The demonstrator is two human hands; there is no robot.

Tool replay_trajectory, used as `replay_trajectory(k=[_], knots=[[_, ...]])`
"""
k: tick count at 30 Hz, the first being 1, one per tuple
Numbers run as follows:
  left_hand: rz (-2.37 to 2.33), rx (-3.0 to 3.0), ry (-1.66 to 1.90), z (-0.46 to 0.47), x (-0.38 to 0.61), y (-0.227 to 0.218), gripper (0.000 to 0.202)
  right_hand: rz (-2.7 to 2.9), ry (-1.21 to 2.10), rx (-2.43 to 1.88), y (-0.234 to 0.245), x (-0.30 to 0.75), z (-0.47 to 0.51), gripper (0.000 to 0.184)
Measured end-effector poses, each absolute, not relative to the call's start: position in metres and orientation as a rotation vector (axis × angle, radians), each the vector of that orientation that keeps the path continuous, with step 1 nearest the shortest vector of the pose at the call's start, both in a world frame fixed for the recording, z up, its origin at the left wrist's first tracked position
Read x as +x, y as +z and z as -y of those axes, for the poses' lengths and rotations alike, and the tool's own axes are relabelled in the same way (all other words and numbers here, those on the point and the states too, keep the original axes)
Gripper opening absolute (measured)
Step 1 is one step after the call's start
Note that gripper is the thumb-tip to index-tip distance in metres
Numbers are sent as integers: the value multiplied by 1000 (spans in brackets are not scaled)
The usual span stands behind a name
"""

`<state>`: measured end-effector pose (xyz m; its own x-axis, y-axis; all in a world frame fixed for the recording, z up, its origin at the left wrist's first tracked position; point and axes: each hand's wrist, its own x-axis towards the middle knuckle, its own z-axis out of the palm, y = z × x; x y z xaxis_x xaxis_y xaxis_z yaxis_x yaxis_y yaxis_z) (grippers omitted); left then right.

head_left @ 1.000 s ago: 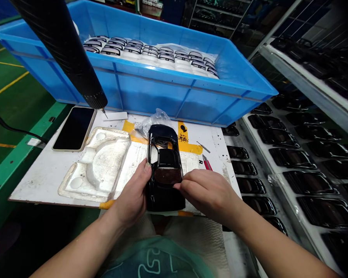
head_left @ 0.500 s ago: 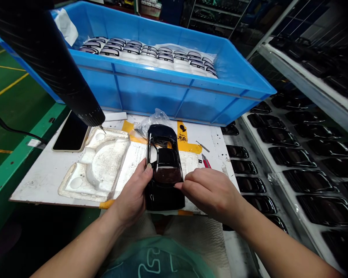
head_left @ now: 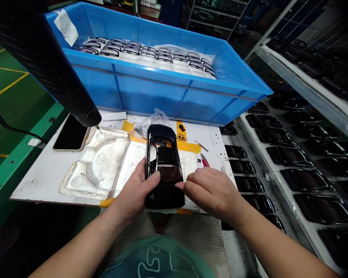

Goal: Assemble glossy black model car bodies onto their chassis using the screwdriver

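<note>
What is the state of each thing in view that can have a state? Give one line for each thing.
Left hand: gripping the car shell, thumb on top.
Right hand: fingertips against the shell.
Car shell: glossy black, held up.
Blue crate: loaded with rows of parts.
Phone: screen dark.
Plastic bag: crumpled.
Foam tray: stained.

White work board (head_left: 43, 173)
A foam cradle (head_left: 95, 164), smartphone (head_left: 71, 133), plastic bag (head_left: 150, 121) and red-handled tool (head_left: 204, 160) lie on it, beside yellow tape (head_left: 185, 146).
</note>
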<state>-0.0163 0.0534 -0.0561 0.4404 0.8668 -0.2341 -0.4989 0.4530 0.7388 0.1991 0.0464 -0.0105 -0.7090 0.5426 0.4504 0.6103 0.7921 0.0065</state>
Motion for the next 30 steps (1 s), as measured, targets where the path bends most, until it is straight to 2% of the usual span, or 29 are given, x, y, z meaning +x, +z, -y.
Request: replay_trajectory(k=[3,7,20,26,30], knots=[[-656,677,917,-54,-19,-56,60,2540,-286,-794,-7,196,-45,18],[-656,703,912,-54,-22,-56,65,2530,-340,-734,-5,192,-45,14],[-616,713,755,-47,-35,-58,59,2385,-378,-690,6,182,-34,18],[-635,728,738,-45,-36,-58,71,2435,-314,-687,12,179,-33,16],[-652,732,744,-47,-34,-57,71,2426,-337,-669,10,178,-33,13]])
